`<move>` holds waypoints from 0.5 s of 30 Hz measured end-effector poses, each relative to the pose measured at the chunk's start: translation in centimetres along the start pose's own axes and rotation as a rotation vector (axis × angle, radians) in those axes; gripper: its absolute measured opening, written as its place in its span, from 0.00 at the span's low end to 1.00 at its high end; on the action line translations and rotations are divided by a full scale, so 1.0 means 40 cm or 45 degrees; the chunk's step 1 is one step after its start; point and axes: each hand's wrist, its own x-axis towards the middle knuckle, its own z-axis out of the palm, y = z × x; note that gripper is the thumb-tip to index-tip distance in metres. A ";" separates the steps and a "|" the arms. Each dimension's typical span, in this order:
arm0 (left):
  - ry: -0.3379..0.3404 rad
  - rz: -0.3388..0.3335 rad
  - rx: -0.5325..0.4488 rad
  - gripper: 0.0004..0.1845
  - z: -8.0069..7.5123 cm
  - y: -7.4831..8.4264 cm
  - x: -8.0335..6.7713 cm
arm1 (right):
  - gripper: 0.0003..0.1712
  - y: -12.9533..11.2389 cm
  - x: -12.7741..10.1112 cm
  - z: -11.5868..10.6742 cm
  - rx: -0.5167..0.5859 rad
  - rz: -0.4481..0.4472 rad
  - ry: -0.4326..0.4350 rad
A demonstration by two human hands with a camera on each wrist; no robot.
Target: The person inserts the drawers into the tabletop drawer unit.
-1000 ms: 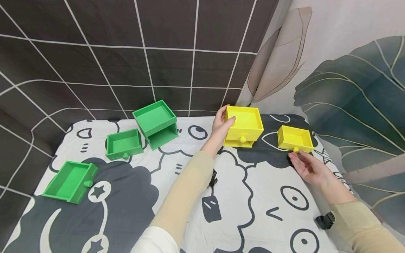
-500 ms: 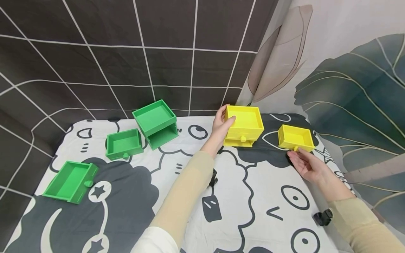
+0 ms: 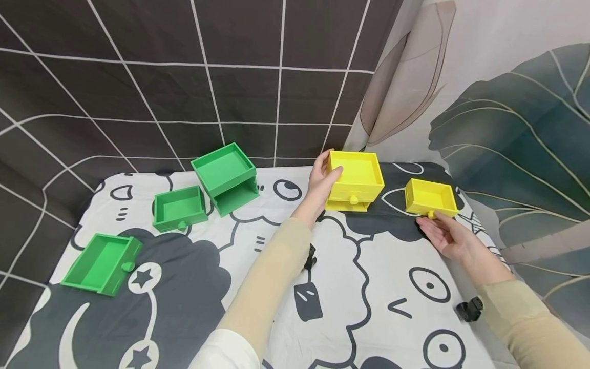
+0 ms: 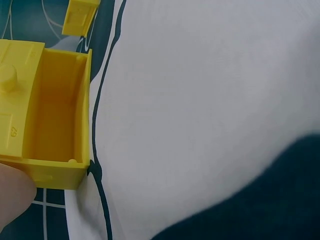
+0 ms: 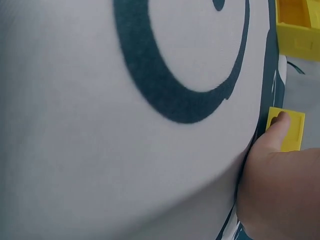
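A small yellow drawer cabinet [image 3: 354, 177] stands near the back wall in the head view, an upper drawer with a round knob in place and its lower slot open. My left hand [image 3: 317, 189] grips its left side, thumb at the top edge. The left wrist view looks into the slot of the cabinet [image 4: 57, 107], my thumb [image 4: 14, 195] at the lower left corner. To the right, a loose yellow drawer [image 3: 430, 197] rests on the cloth. My right hand [image 3: 449, 237] pinches its front knob between thumb and fingertips, the palm partly turned up.
On the left are a green cabinet [image 3: 226, 177] with an open lower slot and two loose green drawers, one [image 3: 180, 209] beside it and one [image 3: 102, 264] nearer the front. A patterned cloth [image 3: 258, 266] covers the table. A dark gridded curtain [image 3: 239, 92] hangs behind.
The whole head view has shifted slightly up. Both hands stay at the yellow cabinet and the loose yellow drawer, with almost no movement.
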 end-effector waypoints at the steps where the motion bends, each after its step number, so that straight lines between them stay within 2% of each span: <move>1: 0.000 -0.001 0.004 0.34 0.000 0.001 0.001 | 0.20 -0.001 0.001 0.001 0.007 -0.002 0.004; 15: 0.010 -0.001 -0.002 0.34 0.001 0.003 -0.002 | 0.17 -0.001 0.005 0.006 0.138 -0.024 0.033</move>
